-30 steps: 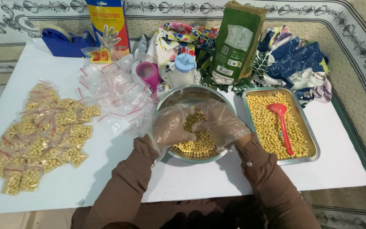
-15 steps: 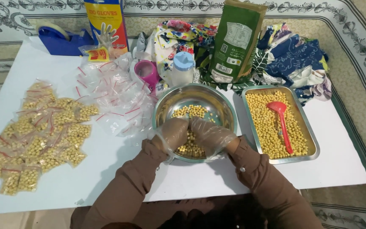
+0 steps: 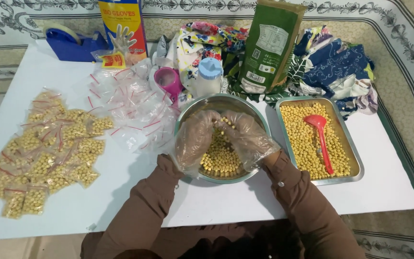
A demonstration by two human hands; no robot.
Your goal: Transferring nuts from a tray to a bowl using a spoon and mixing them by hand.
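Both my hands wear loose clear plastic gloves and reach into a round steel bowl (image 3: 263, 119) holding yellow chickpeas (image 3: 219, 158). My left hand (image 3: 193, 139) curves over the bowl's left side. My right hand (image 3: 245, 136) curves over its right side. The fingertips of both hands meet near the bowl's far rim, over a few chickpeas. The crumpled gloves hide whether either hand grips anything.
A steel tray (image 3: 355, 165) of chickpeas with a red scoop (image 3: 321, 134) sits to the right. Several filled small bags (image 3: 49, 153) lie at the left, empty zip bags (image 3: 130, 103) in the middle. A pink cup (image 3: 167, 79), white bottle (image 3: 208, 76), green pouch (image 3: 269, 45), glove box (image 3: 123, 26), tape dispenser (image 3: 68, 43) and patterned cloth (image 3: 336, 67) line the back.
My hands drew back to the bowl's near side half a second ago, and have now moved forward to its far side again, fingertips together.
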